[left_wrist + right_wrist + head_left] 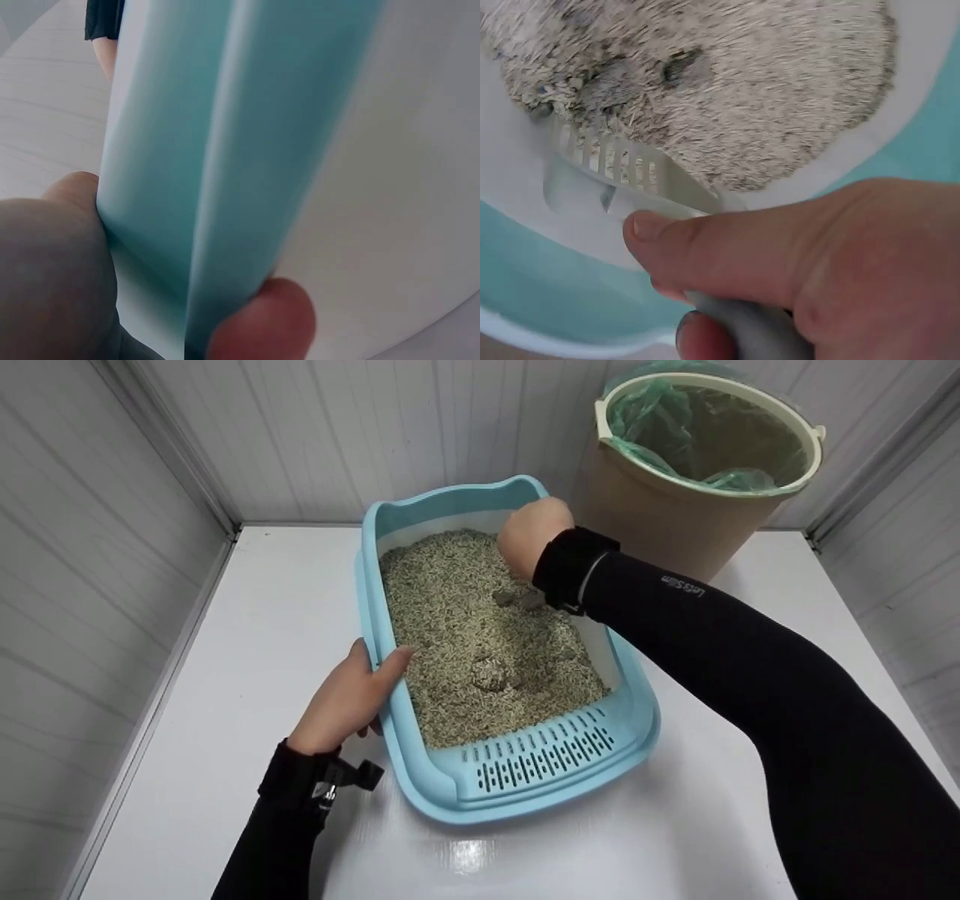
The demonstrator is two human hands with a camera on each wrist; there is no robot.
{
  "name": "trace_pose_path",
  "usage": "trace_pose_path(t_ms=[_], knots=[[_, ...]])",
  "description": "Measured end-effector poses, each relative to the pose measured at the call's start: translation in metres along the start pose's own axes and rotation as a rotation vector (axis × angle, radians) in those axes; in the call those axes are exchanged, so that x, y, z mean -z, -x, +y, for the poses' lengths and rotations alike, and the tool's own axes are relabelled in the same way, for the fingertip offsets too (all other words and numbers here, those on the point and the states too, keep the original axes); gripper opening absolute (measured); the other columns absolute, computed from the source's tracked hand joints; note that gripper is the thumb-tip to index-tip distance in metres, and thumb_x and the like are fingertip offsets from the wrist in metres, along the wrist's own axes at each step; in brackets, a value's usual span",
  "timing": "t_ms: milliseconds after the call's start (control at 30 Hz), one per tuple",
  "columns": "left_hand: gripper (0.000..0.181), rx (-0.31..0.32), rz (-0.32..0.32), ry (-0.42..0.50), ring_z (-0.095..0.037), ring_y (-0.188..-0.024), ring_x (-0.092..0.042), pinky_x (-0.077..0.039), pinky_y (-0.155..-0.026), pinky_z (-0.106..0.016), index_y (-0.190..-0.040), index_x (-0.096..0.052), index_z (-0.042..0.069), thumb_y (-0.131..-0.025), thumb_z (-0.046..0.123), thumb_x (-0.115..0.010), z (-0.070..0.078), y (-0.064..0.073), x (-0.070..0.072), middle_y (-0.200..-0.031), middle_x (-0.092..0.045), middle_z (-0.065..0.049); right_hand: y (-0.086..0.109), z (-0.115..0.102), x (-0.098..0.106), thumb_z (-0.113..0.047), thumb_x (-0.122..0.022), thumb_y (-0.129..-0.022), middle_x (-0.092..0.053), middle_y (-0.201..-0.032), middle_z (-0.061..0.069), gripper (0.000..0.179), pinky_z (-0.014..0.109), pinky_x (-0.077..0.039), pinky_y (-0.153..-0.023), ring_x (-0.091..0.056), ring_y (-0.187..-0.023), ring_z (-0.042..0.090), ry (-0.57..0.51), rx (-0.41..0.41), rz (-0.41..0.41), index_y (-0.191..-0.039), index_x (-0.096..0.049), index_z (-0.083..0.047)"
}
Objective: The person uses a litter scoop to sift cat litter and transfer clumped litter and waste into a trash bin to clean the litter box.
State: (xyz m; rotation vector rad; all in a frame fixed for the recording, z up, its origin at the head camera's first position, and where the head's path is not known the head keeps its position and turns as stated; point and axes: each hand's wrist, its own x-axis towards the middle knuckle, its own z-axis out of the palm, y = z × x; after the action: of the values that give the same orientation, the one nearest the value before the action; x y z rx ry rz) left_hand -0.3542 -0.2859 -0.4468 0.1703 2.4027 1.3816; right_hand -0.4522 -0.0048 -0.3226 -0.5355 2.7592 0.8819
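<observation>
A light-blue litter box (525, 804) with a slotted front ledge holds grainy cat litter (450, 607). My left hand (341, 701) grips its left rim, thumb over the edge; in the left wrist view the thumb and a fingertip lie on either side of the blue wall (247, 150). Over the far right part of the box, my right hand (536, 536) holds a pale slotted litter scoop (679, 187) by its handle. The scoop's slotted end meets the litter beside dark clumps (611, 90). From the head view, the hand hides the scoop. A round clump (489, 673) sits nearer the front.
Behind the box on the right stands a beige bin (652, 517) lined with a green plastic bag (652, 416). Everything rests on a white tabletop (247, 660), with ribbed pale walls (337, 435) at the back and sides.
</observation>
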Motion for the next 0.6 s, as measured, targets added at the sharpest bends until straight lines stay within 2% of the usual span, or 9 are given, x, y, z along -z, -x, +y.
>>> trace_pose_path(t_ms=[167, 267, 433, 500, 600], knots=[[0.094, 0.005, 0.001, -0.007, -0.028, -0.054, -0.066, -0.051, -0.042, -0.038, -0.155, -0.037, 0.003, -0.104, 0.08, -0.055, 0.0, 0.001, 0.002, -0.097, -0.067, -0.022, 0.009, 0.0, 0.014, -0.004, -0.049, -0.115, -0.022, -0.07, -0.002, 0.052, 0.031, -0.016, -0.057, -0.017, -0.065, 0.013, 0.063, -0.038, 0.029, -0.071, -0.025, -0.019], [0.093, 0.011, 0.003, -0.011, -0.029, -0.054, -0.066, -0.05, -0.042, -0.037, -0.154, -0.037, 0.003, -0.105, 0.08, -0.055, -0.001, 0.002, 0.003, -0.095, -0.067, -0.022, 0.008, -0.008, 0.017, -0.003, -0.05, -0.111, -0.017, -0.071, -0.003, 0.05, 0.031, -0.013, -0.058, -0.012, -0.066, 0.013, 0.102, -0.094, -0.017, -0.074, -0.02, -0.02], [0.091, 0.009, 0.002, 0.0, -0.028, -0.053, -0.066, -0.049, -0.041, -0.035, -0.154, -0.038, 0.004, -0.105, 0.079, -0.055, -0.001, 0.001, 0.002, -0.093, -0.067, -0.021, -0.002, -0.024, 0.014, 0.002, -0.045, -0.103, -0.011, -0.073, -0.005, 0.045, 0.031, -0.008, -0.057, -0.005, -0.066, 0.012, 0.095, -0.193, -0.129, -0.079, -0.014, -0.021], [0.09, 0.008, 0.002, 0.003, -0.028, -0.053, -0.065, -0.049, -0.042, -0.035, -0.154, -0.038, 0.004, -0.105, 0.078, -0.056, -0.001, 0.001, 0.001, -0.093, -0.067, -0.021, -0.007, -0.024, 0.012, -0.002, -0.047, -0.106, -0.015, -0.071, -0.005, 0.045, 0.03, -0.011, -0.054, -0.009, -0.064, 0.012, 0.077, -0.207, -0.15, -0.076, -0.019, -0.021], [0.086, 0.011, 0.003, -0.005, -0.028, -0.053, -0.066, -0.05, -0.042, -0.036, -0.151, -0.039, 0.004, -0.107, 0.076, -0.056, 0.0, 0.001, 0.0, -0.093, -0.067, -0.021, -0.013, -0.015, 0.011, -0.009, -0.051, -0.111, -0.03, -0.071, -0.003, 0.044, 0.029, -0.024, -0.049, -0.024, -0.061, 0.012, 0.032, -0.175, -0.155, -0.072, -0.033, -0.019]])
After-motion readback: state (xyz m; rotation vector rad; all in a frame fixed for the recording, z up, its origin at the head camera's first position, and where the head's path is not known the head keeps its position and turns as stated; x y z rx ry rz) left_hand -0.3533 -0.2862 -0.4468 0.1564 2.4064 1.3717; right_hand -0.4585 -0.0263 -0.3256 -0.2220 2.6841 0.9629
